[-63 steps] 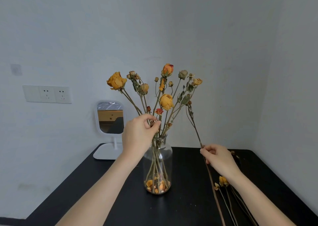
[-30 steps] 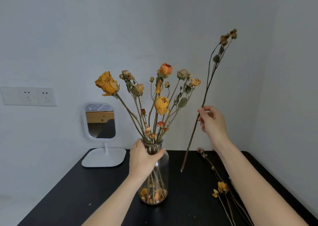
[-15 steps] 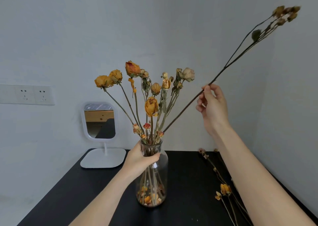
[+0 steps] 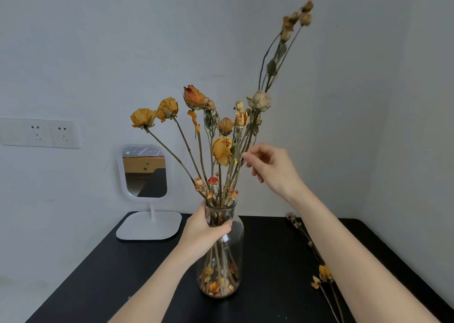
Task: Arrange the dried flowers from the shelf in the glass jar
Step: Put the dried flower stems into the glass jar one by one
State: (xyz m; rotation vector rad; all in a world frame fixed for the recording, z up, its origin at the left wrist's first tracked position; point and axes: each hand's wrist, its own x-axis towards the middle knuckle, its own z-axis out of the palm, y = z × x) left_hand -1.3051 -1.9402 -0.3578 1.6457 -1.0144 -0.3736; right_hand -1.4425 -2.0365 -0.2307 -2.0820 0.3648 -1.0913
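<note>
Pale grey walls meeting in a corner behind, with a white double socket plate (image 4: 39, 133) on the left wall. Below, a black tabletop (image 4: 270, 261) filling the lower frame. At its back left, a white-framed standing mirror (image 4: 145, 172) on a flat white base.

Near the middle of the tabletop, upright, a clear glass jar (image 4: 231, 249) with a narrow neck, loose petals and stem ends gathered at its bottom. Rising from the neck and fanning outward, a bunch of dried flowers (image 4: 196, 131): yellow and orange roses to the left, one cream rose (image 4: 259, 100) to the right. Taller than all of these, a long thin stem with small brown buds (image 4: 298, 18), leaning up and right, its lower end among the other stems in the jar.

Left hand (image 4: 204, 234) wrapped around the jar's neck, thumb across the front, closed on the glass. Right hand (image 4: 272, 168) raised beside the stems at mid-height, fingers loosely curled and parted, fingertips (image 4: 247, 155) just beside the stalks; cannot tell whether any stem is pinched.

On the tabletop at right, partly behind the right forearm, several loose dried stems (image 4: 324, 276) lying flat, one with a small yellow bloom.
</note>
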